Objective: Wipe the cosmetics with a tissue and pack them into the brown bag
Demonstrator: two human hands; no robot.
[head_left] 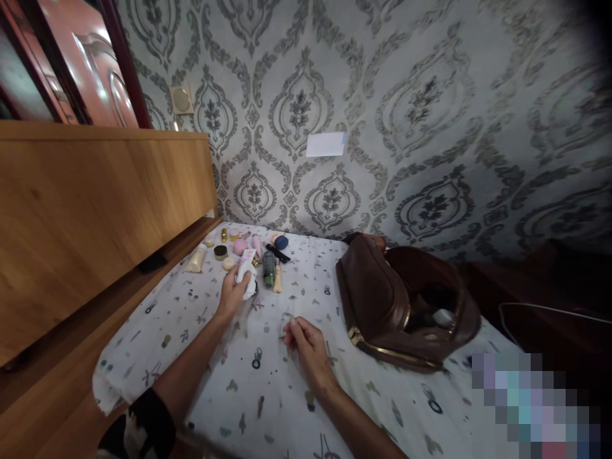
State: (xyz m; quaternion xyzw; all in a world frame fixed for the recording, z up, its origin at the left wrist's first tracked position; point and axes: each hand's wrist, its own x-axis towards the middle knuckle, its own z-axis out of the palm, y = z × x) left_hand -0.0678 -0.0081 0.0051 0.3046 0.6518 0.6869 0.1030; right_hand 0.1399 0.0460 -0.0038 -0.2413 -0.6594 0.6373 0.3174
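My left hand is closed round a small white item over the patterned sheet; its kind is not clear. Just beyond that hand stands a white and pink packet. A dark green bottle and a beige tube lie to its right, with a black slim item behind them. Lower and nearer me, my right hand hovers with thumb and fingers pinched together. Whether something small sits in that pinch cannot be made out.
A brown leather bag stands unzipped on the right, with a white item inside. Several small jars, among them a dark-lidded jar, and a cream pouch lie at the back left. A wooden cabinet borders the left; the papered wall rises behind.
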